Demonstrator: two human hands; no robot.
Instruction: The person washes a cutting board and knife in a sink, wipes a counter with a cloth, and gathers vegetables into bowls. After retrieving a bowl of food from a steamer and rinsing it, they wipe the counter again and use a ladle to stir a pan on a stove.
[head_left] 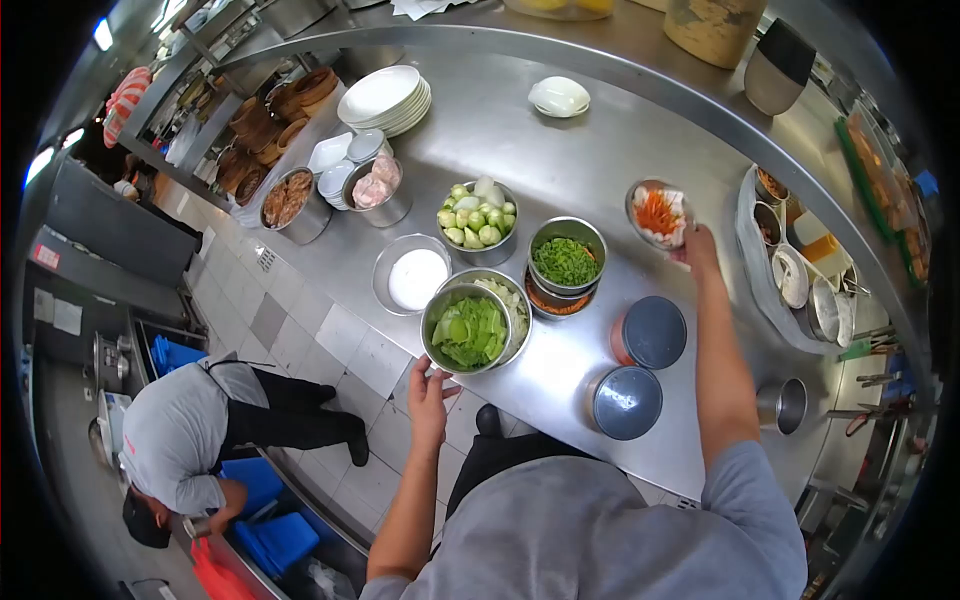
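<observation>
My left hand (pixel 430 398) is just below a metal bowl of cut green leaves (pixel 468 332), its fingers apart near the rim. That bowl overlaps a container of pale chopped vegetable (pixel 513 300). At the right, my right hand (pixel 697 248) grips the edge of a small bowl of orange shreds (pixel 658 212). Between the hands stands a metal pot of chopped green herbs (pixel 565 262), stacked on another container. Behind are a pot of green and white round vegetables (pixel 477 216) and a bowl of white contents (pixel 417 279).
Two dark-lidded containers (pixel 627 400) stand near the front edge. Stacked white plates (pixel 382 98) and pots of meat (pixel 296 200) are at the back left. A tray of condiments (pixel 752 240) lies right. A co-worker (pixel 190 430) bends over blue bins at the lower left.
</observation>
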